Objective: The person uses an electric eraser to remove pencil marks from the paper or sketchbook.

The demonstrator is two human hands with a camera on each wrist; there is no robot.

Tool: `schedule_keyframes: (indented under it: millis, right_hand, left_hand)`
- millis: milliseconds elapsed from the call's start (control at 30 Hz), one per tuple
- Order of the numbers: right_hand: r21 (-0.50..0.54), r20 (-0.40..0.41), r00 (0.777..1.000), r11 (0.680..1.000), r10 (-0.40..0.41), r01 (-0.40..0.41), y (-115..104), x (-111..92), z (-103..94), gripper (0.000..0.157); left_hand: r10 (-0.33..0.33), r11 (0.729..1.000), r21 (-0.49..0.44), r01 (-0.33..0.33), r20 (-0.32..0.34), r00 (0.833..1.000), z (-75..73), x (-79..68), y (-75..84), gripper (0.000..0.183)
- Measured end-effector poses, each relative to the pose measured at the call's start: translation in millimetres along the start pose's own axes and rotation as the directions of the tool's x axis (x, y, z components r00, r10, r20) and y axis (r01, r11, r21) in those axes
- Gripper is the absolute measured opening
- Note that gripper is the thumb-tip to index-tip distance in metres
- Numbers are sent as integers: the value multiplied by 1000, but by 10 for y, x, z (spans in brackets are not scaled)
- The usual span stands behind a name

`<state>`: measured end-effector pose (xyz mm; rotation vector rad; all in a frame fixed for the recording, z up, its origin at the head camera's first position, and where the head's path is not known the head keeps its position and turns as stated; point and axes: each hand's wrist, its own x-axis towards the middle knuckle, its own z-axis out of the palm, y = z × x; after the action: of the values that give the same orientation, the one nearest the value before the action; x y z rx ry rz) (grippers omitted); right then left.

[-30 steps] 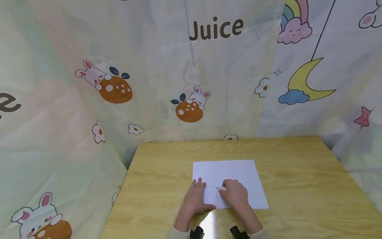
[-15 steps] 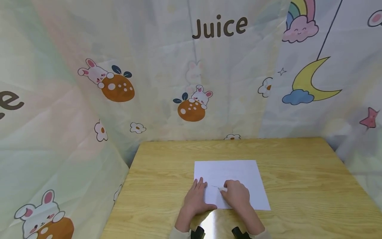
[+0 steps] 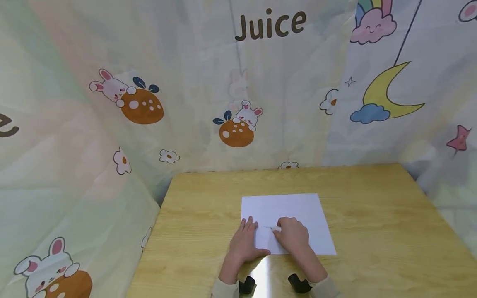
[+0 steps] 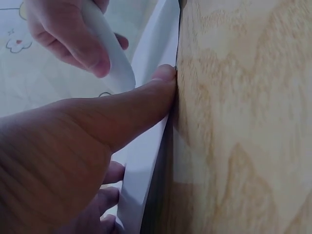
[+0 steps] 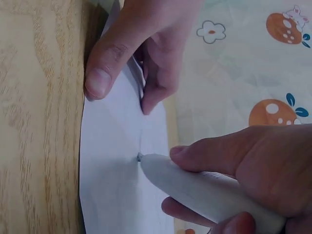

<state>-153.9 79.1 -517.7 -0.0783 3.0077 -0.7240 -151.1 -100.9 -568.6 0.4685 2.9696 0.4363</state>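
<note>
A sheet of white paper (image 3: 287,207) lies on the wooden table, with a faint thin line on it. My left hand (image 3: 244,241) rests with spread fingers on the sheet's left part, thumb at the near edge. Between thumb and fingers my right hand (image 3: 294,235) grips a thick, smooth white pen-shaped tool (image 5: 195,187) with a tapered end. Its small grey tip (image 5: 140,157) touches the paper at the end of the line, seen in the right wrist view. In the left wrist view the tool's body (image 4: 109,46) shows beyond my left thumb; its tip is hidden there.
The wooden table (image 3: 372,215) extends around the sheet. Behind and beside it hangs a printed cloth (image 3: 193,82) with rabbits, oranges and a moon. Black wrist-worn pieces show by both cuffs, the left one (image 3: 246,285) and the right one (image 3: 299,283).
The head view shifts slightly, so the whole scene sits a little higher. Both hands stay almost in place on the paper, and the right hand keeps its hold on the white tool.
</note>
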Motion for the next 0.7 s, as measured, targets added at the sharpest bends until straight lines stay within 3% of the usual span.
schedule_keyframes:
  millis: [267,500,700]
  right_hand:
    - [-7,-11,1000,1000,-1,1,-50,41,-27,18]
    - [-22,-20,1000,1000,-8,8,-65,56,-10,18]
    - [-29,16,1000,1000,-2,3,-97,79,10,19]
  left_hand:
    - [-6,999,-43,6,-2,1000,-50,1,10,99]
    - [-3,1000,-23,3,1,1000,-42,6,-12,100]
    - [2,1000,-17,-2,12,1000,-65,-4,-41,101]
